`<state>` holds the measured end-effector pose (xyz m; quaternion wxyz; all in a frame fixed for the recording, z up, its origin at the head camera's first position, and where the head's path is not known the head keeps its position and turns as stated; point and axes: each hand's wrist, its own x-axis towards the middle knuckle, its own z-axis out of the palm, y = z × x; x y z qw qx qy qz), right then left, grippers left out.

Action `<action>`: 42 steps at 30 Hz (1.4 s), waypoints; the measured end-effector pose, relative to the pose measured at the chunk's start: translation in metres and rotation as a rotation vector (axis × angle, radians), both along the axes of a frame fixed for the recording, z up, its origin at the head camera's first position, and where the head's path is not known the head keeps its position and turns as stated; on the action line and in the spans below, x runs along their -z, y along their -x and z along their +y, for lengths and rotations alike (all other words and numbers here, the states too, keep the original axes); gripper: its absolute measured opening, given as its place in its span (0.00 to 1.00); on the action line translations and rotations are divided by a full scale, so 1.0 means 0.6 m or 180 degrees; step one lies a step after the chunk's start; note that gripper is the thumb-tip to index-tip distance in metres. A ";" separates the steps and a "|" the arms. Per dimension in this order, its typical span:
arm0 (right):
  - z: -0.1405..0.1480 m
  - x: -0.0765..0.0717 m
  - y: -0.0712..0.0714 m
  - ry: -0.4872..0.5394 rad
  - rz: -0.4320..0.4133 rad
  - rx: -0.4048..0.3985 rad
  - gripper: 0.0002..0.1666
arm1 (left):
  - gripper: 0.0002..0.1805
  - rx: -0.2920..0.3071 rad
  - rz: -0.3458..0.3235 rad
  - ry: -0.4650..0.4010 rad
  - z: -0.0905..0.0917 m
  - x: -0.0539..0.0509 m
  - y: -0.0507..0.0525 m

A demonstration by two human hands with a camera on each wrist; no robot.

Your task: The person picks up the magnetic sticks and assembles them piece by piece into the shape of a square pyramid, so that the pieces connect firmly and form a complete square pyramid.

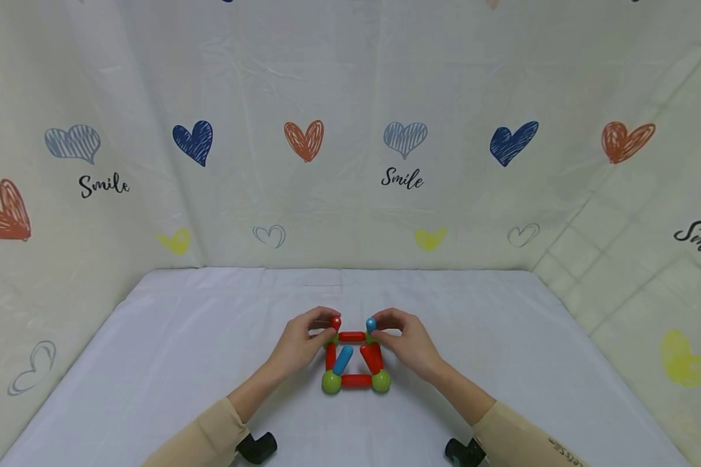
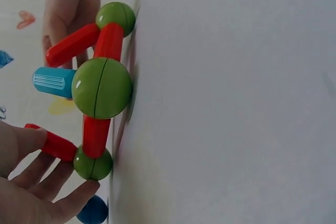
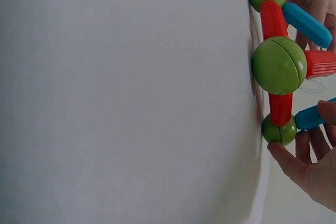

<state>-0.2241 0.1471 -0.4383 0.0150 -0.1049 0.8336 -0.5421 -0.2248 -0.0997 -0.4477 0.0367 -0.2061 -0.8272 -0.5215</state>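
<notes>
A square frame of red rods (image 1: 356,381) with green balls (image 1: 381,381) at its corners lies on the white-covered table. From each corner a further rod sticks up. My left hand (image 1: 306,337) pinches the red rod (image 2: 59,146) at the far left corner, a fingertip touching the green ball (image 2: 93,163) below. At the far right corner my right hand (image 1: 405,340) pinches a blue rod (image 3: 310,117); one fingertip touches its green ball (image 3: 279,128). Nearer me, a blue rod (image 1: 343,360) rises at left and a red rod (image 1: 370,358) at right, untouched by either hand.
A dark blue round thing (image 2: 93,211) shows beyond the left fingers in the left wrist view. Black devices (image 1: 257,447) sit at both wrists. Behind the table (image 1: 181,363) hangs a pale cloth (image 1: 350,84) printed with hearts.
</notes>
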 end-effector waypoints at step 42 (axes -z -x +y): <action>-0.006 0.000 -0.001 -0.0120 -0.0014 -0.0238 0.14 | 0.17 0.0370 0.0069 0.0324 0.004 -0.012 -0.009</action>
